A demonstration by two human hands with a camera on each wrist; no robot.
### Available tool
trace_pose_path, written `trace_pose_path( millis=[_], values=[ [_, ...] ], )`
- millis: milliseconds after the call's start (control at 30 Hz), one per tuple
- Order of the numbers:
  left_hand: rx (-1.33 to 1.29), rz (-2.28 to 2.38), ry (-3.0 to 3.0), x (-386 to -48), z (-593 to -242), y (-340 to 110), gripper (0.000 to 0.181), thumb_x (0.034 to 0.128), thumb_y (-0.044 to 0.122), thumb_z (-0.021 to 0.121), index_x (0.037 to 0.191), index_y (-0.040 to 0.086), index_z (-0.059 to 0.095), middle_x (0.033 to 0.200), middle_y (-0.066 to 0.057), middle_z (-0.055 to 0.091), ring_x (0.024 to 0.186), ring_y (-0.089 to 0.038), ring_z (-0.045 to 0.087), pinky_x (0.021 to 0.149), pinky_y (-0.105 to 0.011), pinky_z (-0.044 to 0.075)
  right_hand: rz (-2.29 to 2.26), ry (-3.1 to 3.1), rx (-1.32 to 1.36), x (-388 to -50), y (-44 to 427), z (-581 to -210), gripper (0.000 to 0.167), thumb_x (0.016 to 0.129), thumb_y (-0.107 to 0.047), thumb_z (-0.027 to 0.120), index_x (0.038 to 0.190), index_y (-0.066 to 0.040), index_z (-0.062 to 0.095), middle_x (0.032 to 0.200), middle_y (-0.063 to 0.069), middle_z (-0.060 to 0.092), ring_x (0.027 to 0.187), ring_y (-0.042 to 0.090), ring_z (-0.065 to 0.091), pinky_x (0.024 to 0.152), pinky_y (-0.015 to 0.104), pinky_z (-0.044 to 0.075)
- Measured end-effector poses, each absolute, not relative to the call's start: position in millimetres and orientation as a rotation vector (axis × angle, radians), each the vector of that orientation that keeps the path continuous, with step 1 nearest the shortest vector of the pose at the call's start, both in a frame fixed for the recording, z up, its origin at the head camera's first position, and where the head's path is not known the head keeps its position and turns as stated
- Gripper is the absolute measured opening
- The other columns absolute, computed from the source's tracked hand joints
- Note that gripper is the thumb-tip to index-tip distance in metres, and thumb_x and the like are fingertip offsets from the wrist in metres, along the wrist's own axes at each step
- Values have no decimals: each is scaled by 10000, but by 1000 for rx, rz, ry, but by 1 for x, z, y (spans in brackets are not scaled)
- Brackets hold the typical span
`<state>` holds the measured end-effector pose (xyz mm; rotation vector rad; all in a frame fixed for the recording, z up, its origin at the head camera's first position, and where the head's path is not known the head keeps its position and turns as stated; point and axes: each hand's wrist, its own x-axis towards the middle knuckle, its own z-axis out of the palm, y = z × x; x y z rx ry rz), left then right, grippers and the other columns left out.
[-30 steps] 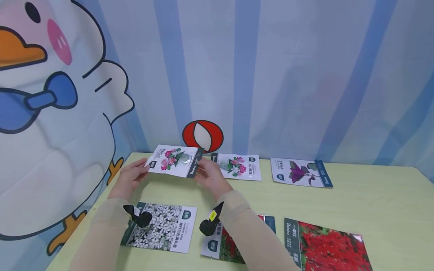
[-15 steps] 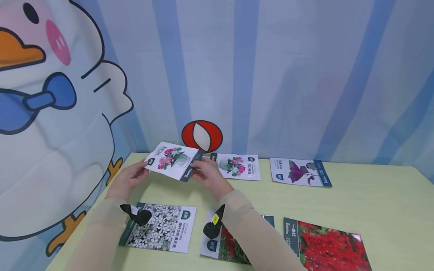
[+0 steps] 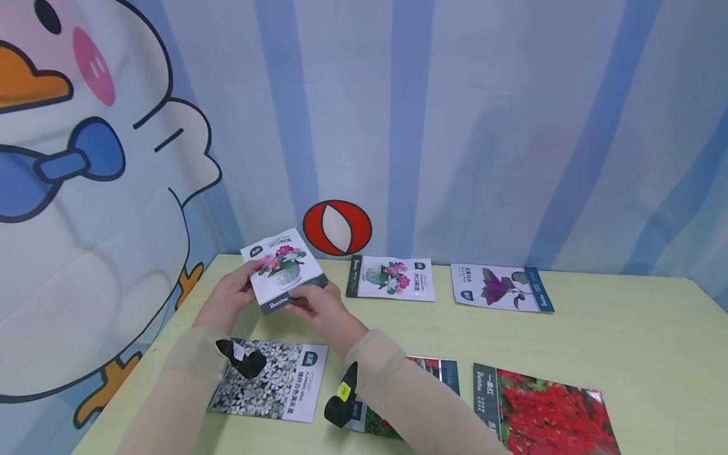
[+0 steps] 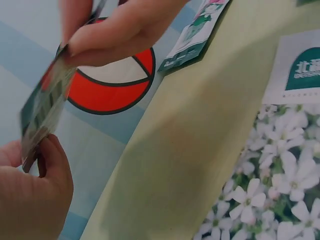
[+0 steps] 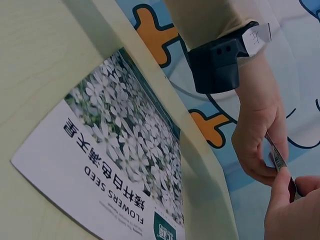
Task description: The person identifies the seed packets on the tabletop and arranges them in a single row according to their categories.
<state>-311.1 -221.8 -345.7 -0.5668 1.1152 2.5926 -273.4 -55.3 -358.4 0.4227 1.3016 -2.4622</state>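
A white seed packet [image 3: 284,262] with pink flowers in a glass vase is held above the far left of the table. My left hand [image 3: 230,294] pinches its left edge, thumb on the front. The right hand [image 3: 324,309] grips the dark lower edge near the corner. In the left wrist view the packet [image 4: 47,100] appears nearly edge-on between both hands. The right wrist view also shows it as a thin edge between the fingers. Below the hands lies a packet with white blossoms [image 3: 267,379], partly covered by the left wrist camera.
A matching vase-flower packet [image 3: 392,278] and a purple-leaf packet [image 3: 500,289] lie along the back edge. In front are a red-flower packet [image 3: 449,373], partly behind my right sleeve, and a larger red-flower packet [image 3: 552,411]. A striped cartoon curtain [image 3: 483,126] stands behind the table.
The held packet has turned from lying sideways to nearly upright in my view. My right hand has moved left and down with its edge; the packets on the table stay put.
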Motion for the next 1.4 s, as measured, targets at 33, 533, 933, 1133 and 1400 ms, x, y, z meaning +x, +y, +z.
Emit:
trace_pose_path(
  millis=[33,533,933,1133,1400],
  values=[
    [-546,2560,1164,-311,-345,-220,165,950,74,487,1105,19,465,721,-98,646,659,-181,639,663,-253,548,-2460,1291,426,-272,-57,-358,513,779,126,617,1240,-31,457,916,171,661,674,173,625,628,267,559],
    [-329,2311,1675,-301,-348,-222,601,961,110,493,1467,-2,187,761,18,647,713,-97,633,680,-224,541,-2412,1391,351,-261,-59,-361,533,787,85,654,1259,-73,464,923,152,662,706,181,643,619,249,553],
    [-285,2111,1847,-300,-350,-242,673,949,198,535,1484,40,160,828,24,634,778,-125,636,747,-305,548,-2402,1505,327,-270,-50,-369,262,789,61,625,1036,-12,577,960,132,636,742,173,598,684,281,547],
    [-264,2072,1903,-300,-353,-249,687,949,228,536,1486,40,150,849,40,625,793,-112,631,761,-292,542,-2278,1669,272,-274,-45,-376,239,801,57,628,1028,-15,633,824,88,648,612,132,566,560,206,513],
    [-285,1975,2004,-301,-362,-252,658,961,198,516,1480,20,152,1028,-57,586,807,-111,627,780,-279,534,-2183,1746,256,-275,-46,-388,249,795,80,647,1027,-8,640,714,75,605,564,110,546,517,185,505]
  ],
)
